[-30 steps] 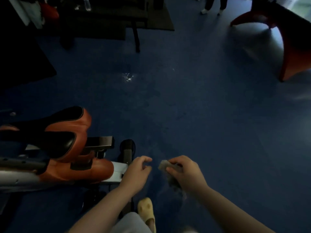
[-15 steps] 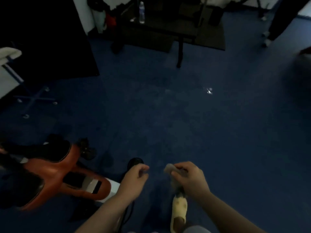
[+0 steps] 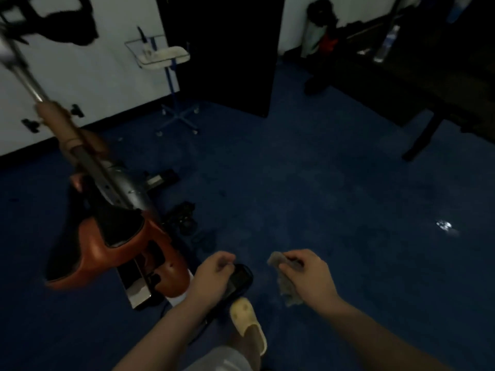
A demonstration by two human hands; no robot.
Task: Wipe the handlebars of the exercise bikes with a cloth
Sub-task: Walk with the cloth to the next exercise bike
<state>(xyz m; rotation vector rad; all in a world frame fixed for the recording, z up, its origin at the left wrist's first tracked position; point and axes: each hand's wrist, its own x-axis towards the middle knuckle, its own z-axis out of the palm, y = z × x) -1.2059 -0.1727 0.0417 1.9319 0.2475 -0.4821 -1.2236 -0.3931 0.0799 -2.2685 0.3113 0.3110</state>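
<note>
Nearest me, my right hand (image 3: 308,277) pinches a crumpled grey cloth (image 3: 286,282) between thumb and curled fingers, ready, I judge, for wiping. My left hand (image 3: 211,277) is loosely curled and holds nothing, above a black pedal (image 3: 241,277), with a pale yellow slipper (image 3: 247,322) just below. Further left stands the orange and black exercise bike (image 3: 112,242); its dark handlebars (image 3: 53,25) blur at far left, well apart from the cloth. Dark blue carpet (image 3: 321,183) runs to a white wall (image 3: 88,76).
</note>
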